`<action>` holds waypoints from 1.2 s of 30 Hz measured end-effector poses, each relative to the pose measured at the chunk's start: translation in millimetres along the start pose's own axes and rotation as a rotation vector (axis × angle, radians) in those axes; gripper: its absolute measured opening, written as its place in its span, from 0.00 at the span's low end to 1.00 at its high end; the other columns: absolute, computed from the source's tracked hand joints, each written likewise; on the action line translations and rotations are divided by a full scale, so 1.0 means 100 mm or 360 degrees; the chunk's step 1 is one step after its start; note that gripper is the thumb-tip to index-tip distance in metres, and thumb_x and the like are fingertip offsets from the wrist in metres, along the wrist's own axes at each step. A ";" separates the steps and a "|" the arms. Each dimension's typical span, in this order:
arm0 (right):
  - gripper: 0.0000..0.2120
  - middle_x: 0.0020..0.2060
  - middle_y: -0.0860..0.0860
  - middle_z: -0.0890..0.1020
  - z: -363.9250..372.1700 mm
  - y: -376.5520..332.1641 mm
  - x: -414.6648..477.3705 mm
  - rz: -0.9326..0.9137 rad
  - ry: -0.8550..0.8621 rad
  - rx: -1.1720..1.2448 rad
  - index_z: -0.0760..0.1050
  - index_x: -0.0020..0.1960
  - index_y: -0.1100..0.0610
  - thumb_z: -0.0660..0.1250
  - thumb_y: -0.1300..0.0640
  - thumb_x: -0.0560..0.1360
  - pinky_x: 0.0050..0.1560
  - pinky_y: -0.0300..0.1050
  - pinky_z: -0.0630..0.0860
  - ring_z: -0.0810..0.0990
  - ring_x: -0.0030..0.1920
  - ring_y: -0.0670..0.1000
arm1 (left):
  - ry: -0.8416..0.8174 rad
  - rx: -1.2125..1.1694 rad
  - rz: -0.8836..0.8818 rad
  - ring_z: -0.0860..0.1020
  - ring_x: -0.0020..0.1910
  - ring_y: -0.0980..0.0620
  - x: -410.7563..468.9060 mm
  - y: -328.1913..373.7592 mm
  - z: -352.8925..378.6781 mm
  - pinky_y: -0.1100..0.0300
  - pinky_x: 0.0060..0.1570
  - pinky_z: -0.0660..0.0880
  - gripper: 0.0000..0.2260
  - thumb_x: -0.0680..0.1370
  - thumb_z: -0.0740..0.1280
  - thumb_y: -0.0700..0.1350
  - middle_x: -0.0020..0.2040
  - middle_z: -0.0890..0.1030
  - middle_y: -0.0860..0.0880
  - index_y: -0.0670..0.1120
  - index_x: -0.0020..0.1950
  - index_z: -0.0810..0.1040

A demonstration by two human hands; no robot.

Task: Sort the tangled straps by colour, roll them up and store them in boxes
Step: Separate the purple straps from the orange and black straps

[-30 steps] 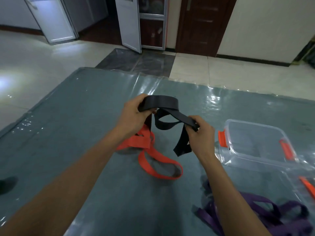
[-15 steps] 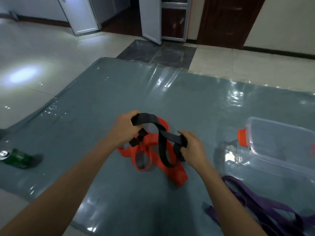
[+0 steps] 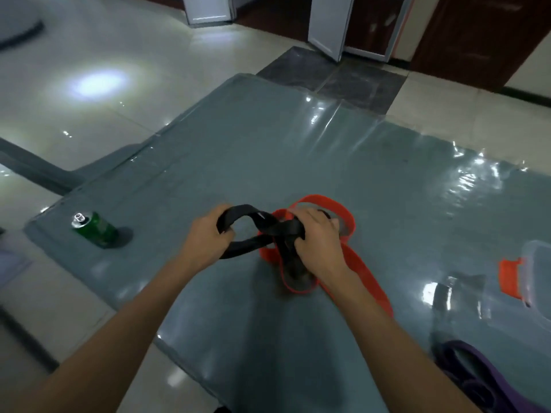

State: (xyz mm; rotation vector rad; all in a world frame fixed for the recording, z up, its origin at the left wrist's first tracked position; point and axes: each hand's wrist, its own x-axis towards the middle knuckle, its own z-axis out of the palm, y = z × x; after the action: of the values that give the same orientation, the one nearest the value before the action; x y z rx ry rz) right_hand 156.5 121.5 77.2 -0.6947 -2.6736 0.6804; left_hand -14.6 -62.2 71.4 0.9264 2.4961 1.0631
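Hands drew closer vs 0.5 s ago. Green can [image 3: 97, 231] sits left on mat [image 3: 298, 159]; clear box [image 3: 536, 263] & purple strap [image 3: 483, 368] right. L hand [image 3: 205, 241] & R hand [image 3: 317, 247] both grip black strap [image 3: 284, 231], just above orange strap [image 3: 365, 275].

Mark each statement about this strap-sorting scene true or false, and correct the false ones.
1. The left hand and the right hand both hold the black strap. True.
2. The green can is to the right of the hands. False: it is to their left, on the mat.
3. The orange strap lies on the mat under the hands. True.
4. The purple strap is inside the clear box. False: it lies on the mat, outside the box.
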 end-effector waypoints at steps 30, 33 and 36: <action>0.46 0.77 0.56 0.61 1.94 -0.66 0.56 -0.0276 -0.1116 -0.0713 0.43 0.82 0.54 0.69 0.56 0.75 0.64 0.61 0.71 0.69 0.70 0.62 | -0.0655 0.0640 -0.0414 0.54 0.79 0.45 -0.69 -1.74 -0.13 0.41 0.74 0.54 0.50 0.65 0.59 0.81 0.82 0.52 0.50 0.59 0.81 0.49; 0.34 0.72 0.58 0.68 1.94 -0.73 0.59 -0.0278 -0.1081 -0.0741 0.57 0.78 0.57 0.66 0.60 0.75 0.58 0.57 0.77 0.76 0.63 0.61 | -0.0581 0.0412 -0.0542 0.49 0.81 0.43 -0.62 -1.48 0.08 0.39 0.76 0.50 0.58 0.57 0.52 0.87 0.83 0.49 0.48 0.60 0.81 0.45; 0.15 0.60 0.56 0.76 1.94 -0.85 0.57 -0.0331 -0.1004 -0.0919 0.74 0.63 0.57 0.64 0.61 0.76 0.54 0.55 0.75 0.78 0.58 0.60 | -0.0601 0.0477 -0.0606 0.45 0.81 0.40 -0.62 -1.31 0.36 0.36 0.75 0.49 0.61 0.58 0.56 0.85 0.83 0.44 0.44 0.56 0.81 0.37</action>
State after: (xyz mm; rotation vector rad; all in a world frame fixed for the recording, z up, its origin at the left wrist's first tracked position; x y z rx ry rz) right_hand 1.4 14.0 -33.7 -0.3384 -3.5148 0.0474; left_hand -9.6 -152.2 -48.2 0.6120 2.4029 0.3637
